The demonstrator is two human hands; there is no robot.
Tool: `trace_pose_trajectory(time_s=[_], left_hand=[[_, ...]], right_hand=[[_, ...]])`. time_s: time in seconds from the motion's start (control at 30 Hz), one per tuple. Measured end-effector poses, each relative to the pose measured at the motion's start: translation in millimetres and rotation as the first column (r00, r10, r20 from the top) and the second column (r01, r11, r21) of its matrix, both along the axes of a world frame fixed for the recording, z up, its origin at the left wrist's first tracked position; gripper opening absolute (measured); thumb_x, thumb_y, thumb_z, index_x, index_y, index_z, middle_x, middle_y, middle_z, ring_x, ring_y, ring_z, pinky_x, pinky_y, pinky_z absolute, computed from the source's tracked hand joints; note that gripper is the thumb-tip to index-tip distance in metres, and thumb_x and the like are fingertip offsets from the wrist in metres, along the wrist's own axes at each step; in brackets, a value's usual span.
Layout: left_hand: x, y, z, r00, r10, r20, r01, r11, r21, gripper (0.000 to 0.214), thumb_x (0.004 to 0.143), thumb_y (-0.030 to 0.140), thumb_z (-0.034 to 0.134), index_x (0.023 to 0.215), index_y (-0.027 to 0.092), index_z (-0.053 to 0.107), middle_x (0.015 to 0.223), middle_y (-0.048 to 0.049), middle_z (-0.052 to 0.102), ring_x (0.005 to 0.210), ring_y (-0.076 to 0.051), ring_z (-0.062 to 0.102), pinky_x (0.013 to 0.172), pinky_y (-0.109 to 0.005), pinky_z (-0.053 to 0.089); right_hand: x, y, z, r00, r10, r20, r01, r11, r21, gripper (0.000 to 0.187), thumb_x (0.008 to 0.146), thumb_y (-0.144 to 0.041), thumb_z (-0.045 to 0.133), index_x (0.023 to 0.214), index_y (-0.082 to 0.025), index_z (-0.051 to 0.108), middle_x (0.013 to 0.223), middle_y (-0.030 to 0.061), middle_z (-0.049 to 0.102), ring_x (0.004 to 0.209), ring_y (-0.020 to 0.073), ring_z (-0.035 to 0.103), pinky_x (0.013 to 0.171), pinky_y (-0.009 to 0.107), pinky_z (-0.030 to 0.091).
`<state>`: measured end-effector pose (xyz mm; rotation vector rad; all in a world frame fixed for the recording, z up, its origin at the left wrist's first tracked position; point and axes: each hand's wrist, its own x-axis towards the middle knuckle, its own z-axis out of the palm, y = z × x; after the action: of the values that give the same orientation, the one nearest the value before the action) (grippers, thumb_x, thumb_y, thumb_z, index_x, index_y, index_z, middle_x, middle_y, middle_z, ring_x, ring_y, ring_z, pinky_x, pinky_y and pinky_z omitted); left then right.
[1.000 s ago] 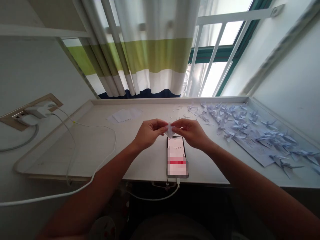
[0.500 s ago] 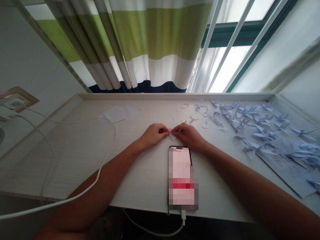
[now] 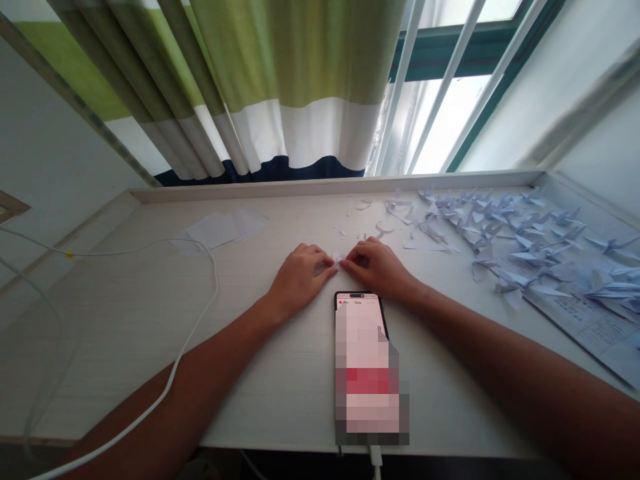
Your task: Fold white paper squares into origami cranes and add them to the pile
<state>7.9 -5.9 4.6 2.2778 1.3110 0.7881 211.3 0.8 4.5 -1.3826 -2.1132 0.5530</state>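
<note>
At the near edge of the pale wooden counter [image 3: 280, 380], a white plug [image 3: 376, 456] sits in the bottom end of a black-edged phone [image 3: 367, 360]. The phone lies with its pink screen up, and most of the screen is blurred into squares. On the left, a long white cable [image 3: 173, 380] crosses in front of the left forearm and curves back over the counter. Over on the right lies a grey-white paper sheet with print on it [image 3: 583, 333], partly under a big, messy group of white folded paper birds [image 3: 520, 227].

Just past the top of the phone, the left hand [image 3: 303, 277] and the right hand [image 3: 375, 267] come close together. Each one pinches a small white piece of folded paper [image 3: 339, 259] with its fingertips, one hand on each side. The paper is mostly hidden, so its shape is hard to tell.

Farther back, flat white paper sheets [image 3: 220, 229] overlap on the left. Thin, curly white paper scraps [image 3: 384, 227] lie behind the right hand. Past the counter hang a green, white and dark blue cloth curtain [image 3: 320, 60] and, beside it, white window bars [image 3: 443, 87].
</note>
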Motion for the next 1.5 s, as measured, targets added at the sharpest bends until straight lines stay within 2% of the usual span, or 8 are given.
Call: trace_pose_trajectory(time_s=[0.1, 0.27, 0.63, 0.9, 1.07, 1.17, 1.33, 1.5], left_hand=[[1, 0, -1.7, 1.000, -0.004, 0.001, 0.004, 1.000, 0.017, 0.007, 0.090, 0.023, 0.072, 0.092, 0.021, 0.078, 0.098, -0.0042, 0.074, 0.100, -0.023, 0.062, 0.092, -0.039, 0.050], [0, 2, -3.1, 0.999, -0.041, -0.027, 0.042, 0.998, 0.039, 0.010, 0.092, 0.023, 0.069, 0.090, 0.022, 0.079, 0.099, -0.0045, 0.075, 0.100, -0.023, 0.062, 0.093, -0.041, 0.050], [5, -3, 3.6, 0.956, -0.119, -0.269, 0.164, 0.974, 0.154, 0.020, 0.100, 0.020, 0.056, 0.095, 0.021, 0.076, 0.111, -0.0056, 0.077, 0.109, -0.025, 0.061, 0.092, -0.042, 0.044], [6, -4, 4.4, 0.950, -0.121, -0.288, 0.168, 0.975, 0.145, 0.021, 0.101, 0.020, 0.054, 0.092, 0.019, 0.073, 0.109, -0.0063, 0.076, 0.108, -0.025, 0.062, 0.092, -0.042, 0.044], [6, -5, -1.0, 0.986, -0.030, -0.165, 0.043, 0.996, 0.079, 0.014, 0.097, 0.025, 0.060, 0.105, 0.020, 0.070, 0.114, -0.0085, 0.071, 0.110, -0.026, 0.059, 0.099, -0.042, 0.047], [6, -4, -5.9, 0.990, 0.079, -0.119, -0.073, 0.996, 0.061, 0.031, 0.092, 0.028, 0.067, 0.121, 0.017, 0.066, 0.123, -0.0122, 0.067, 0.118, -0.030, 0.055, 0.105, -0.047, 0.045], [8, -2, -6.6, 0.991, 0.101, 0.085, -0.092, 0.990, -0.106, 0.015, 0.087, 0.029, 0.069, 0.099, 0.019, 0.068, 0.104, -0.0079, 0.070, 0.103, -0.026, 0.062, 0.095, -0.041, 0.050], [11, -3, 1.1, 0.852, 0.138, 0.505, 0.149, 0.861, -0.487, 0.032, 0.086, 0.046, 0.073, 0.097, 0.017, 0.066, 0.089, -0.0077, 0.077, 0.078, -0.020, 0.070, 0.078, -0.033, 0.052]], right_hand=[[4, 0, 2.3, 1.000, 0.004, 0.003, -0.004, 1.000, 0.020, 0.024, 0.094, -0.028, 0.063, 0.074, -0.018, 0.072, 0.069, 0.0040, 0.067, 0.075, 0.0196, 0.059, 0.073, 0.033, 0.045], [17, 9, 0.0, 0.991, 0.125, -0.043, -0.123, 0.991, 0.047, 0.022, 0.092, -0.017, 0.061, 0.107, -0.021, 0.077, 0.088, 0.0049, 0.070, 0.080, 0.0178, 0.063, 0.077, 0.032, 0.049], [21, 11, -3.2, 0.971, 0.238, -0.009, -0.235, 0.965, 0.117, 0.023, 0.095, -0.017, 0.057, 0.096, -0.021, 0.080, 0.095, 0.0084, 0.073, 0.089, 0.0226, 0.064, 0.086, 0.038, 0.051], [19, 9, -0.2, 0.986, 0.158, -0.053, -0.157, 0.987, 0.016, 0.014, 0.087, -0.023, 0.070, 0.099, -0.018, 0.077, 0.095, 0.0079, 0.071, 0.093, 0.0238, 0.065, 0.087, 0.038, 0.051], [19, 12, -8.0, 0.994, 0.106, 0.007, -0.106, 0.993, 0.051, 0.020, 0.089, -0.028, 0.072, 0.106, -0.020, 0.077, 0.105, 0.0113, 0.069, 0.101, 0.0280, 0.062, 0.096, 0.047, 0.048], [19, 11, -6.7, 0.993, 0.112, 0.026, -0.112, 0.993, 0.033, 0.016, 0.091, -0.028, 0.069, 0.104, -0.022, 0.076, 0.108, 0.0108, 0.070, 0.107, 0.0297, 0.060, 0.100, 0.051, 0.044], [15, 4, 2.0, 0.989, 0.098, -0.109, -0.102, 0.994, -0.032, 0.007, 0.090, -0.024, 0.066, 0.095, -0.022, 0.071, 0.091, 0.0043, 0.073, 0.091, 0.0220, 0.064, 0.094, 0.044, 0.047], [11, 2, 4.8, 0.893, 0.070, -0.445, -0.109, 0.992, -0.062, 0.020, 0.086, -0.030, 0.071, 0.104, -0.021, 0.069, 0.092, 0.0036, 0.072, 0.081, 0.0179, 0.064, 0.077, 0.034, 0.053]])
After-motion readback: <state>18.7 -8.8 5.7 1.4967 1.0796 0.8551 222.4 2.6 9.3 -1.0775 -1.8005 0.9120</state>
